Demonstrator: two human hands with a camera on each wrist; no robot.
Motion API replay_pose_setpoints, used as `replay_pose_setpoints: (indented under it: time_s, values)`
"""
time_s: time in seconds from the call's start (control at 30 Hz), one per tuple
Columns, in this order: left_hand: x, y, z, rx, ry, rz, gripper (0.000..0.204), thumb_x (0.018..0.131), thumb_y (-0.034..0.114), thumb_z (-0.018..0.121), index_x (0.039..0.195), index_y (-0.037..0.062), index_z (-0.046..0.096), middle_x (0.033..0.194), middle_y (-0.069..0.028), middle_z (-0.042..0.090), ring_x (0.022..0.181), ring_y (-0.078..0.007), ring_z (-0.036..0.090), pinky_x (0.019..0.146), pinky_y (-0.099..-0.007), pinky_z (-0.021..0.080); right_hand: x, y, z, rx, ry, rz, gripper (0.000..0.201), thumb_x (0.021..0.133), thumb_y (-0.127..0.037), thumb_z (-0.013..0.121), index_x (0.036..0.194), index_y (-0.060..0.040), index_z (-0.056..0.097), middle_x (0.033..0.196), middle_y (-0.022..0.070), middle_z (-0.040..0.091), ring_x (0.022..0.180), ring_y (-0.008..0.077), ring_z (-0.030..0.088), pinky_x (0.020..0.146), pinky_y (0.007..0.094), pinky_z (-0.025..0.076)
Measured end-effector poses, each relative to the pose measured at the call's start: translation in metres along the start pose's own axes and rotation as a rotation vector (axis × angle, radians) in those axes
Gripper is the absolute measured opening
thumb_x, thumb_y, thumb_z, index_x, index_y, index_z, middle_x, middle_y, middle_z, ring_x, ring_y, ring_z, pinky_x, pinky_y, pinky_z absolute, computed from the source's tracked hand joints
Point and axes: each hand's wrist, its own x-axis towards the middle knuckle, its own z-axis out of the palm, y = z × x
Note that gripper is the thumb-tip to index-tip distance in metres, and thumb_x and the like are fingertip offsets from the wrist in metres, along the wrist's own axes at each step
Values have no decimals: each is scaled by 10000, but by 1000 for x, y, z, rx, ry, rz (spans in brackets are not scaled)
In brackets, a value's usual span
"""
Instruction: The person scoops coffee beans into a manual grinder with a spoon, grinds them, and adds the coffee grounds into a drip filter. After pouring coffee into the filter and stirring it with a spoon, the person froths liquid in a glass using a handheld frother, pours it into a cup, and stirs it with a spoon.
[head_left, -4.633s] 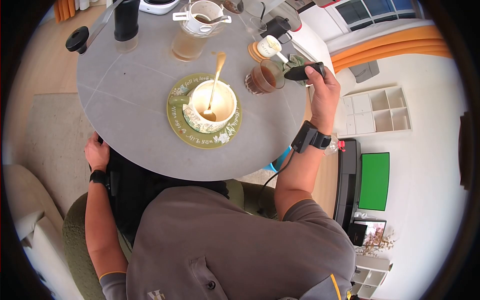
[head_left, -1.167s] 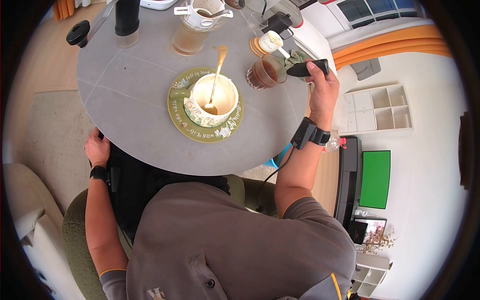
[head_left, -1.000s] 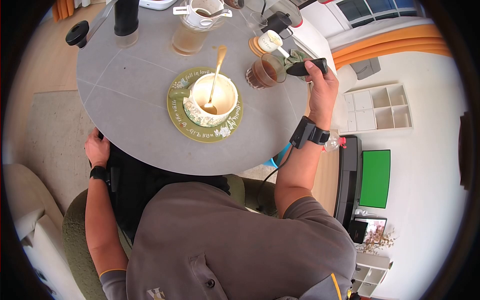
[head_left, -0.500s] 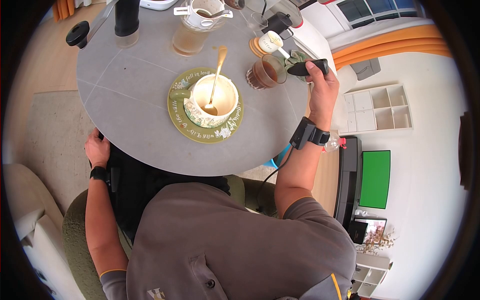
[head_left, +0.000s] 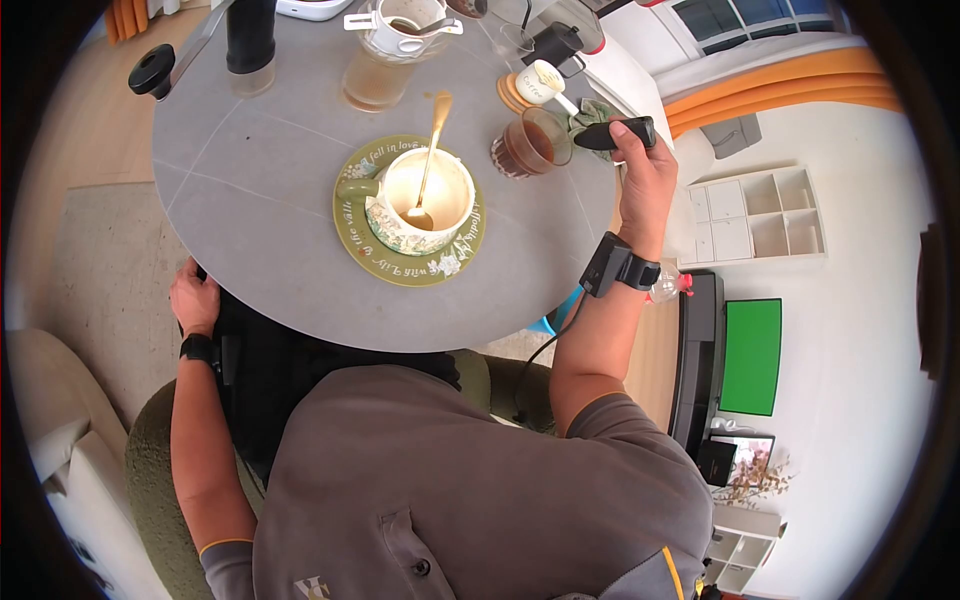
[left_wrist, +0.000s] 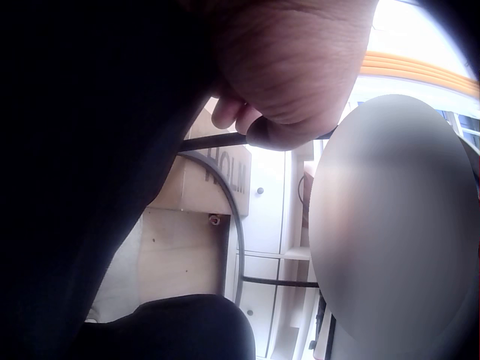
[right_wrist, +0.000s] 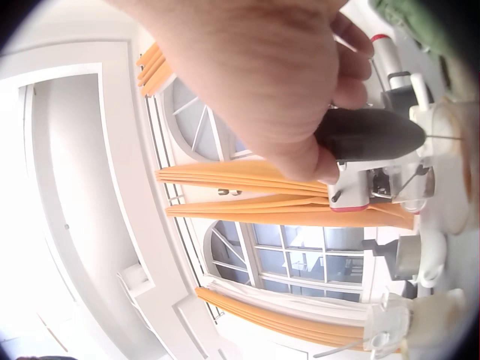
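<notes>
My right hand grips the black handle of a handheld milk frother above the table's right edge. In the right wrist view a thin metal shaft runs out of the frother handle, toward the glasses. Just left of the handle stands a clear glass with a brown drink in it. My left hand is low beside the table's left edge, at the black trousers. The left wrist view shows curled fingers by a thin black bar; I cannot tell whether they hold it.
A floral cup holding a gold spoon stands on a green saucer. Behind are a coffee server with a white dripper, a black grinder, a white mug and a green cloth.
</notes>
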Motion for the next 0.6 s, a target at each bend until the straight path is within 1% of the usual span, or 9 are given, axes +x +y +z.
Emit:
replay_pose_setpoints:
  time_s: [0.2,0.3,0.4,0.5,0.6]
  values:
    - [-1,5,-3,6,-4,-10,393,899,405,684,1152,106,719,1066,-219,720,1000,-433,673,856,-509,539,-2,-2,0,63,-67,-4,242,873,-187,784,1035,-8,777,902,9,707,786,90,526,742,240,430]
    - [-1,5,-4,9,-9,-7,386,898,402,684,1143,105,719,1066,-219,721,999,-433,674,854,-510,539,-1,0,-4,20,-61,14,243,877,-190,779,1039,-9,777,909,10,712,796,90,540,744,240,437]
    - [-1,9,-6,14,-14,-14,376,897,390,684,1136,102,719,1067,-221,720,999,-434,673,855,-511,538,-1,0,-3,61,-63,-14,250,877,-201,778,1037,-9,778,914,13,718,807,89,554,743,241,442]
    - [-2,10,-6,11,-5,-14,363,895,371,686,1136,101,718,1066,-224,718,998,-437,671,858,-514,538,-1,0,-5,28,-47,-17,250,881,-200,772,1040,-7,776,930,18,724,812,87,562,739,240,443]
    - [-1,8,-5,11,2,-6,355,892,354,689,1139,102,717,1065,-225,717,994,-438,669,860,-516,537,-2,-2,-4,61,-28,-12,250,882,-195,771,1039,0,776,929,21,725,806,87,561,737,237,442]
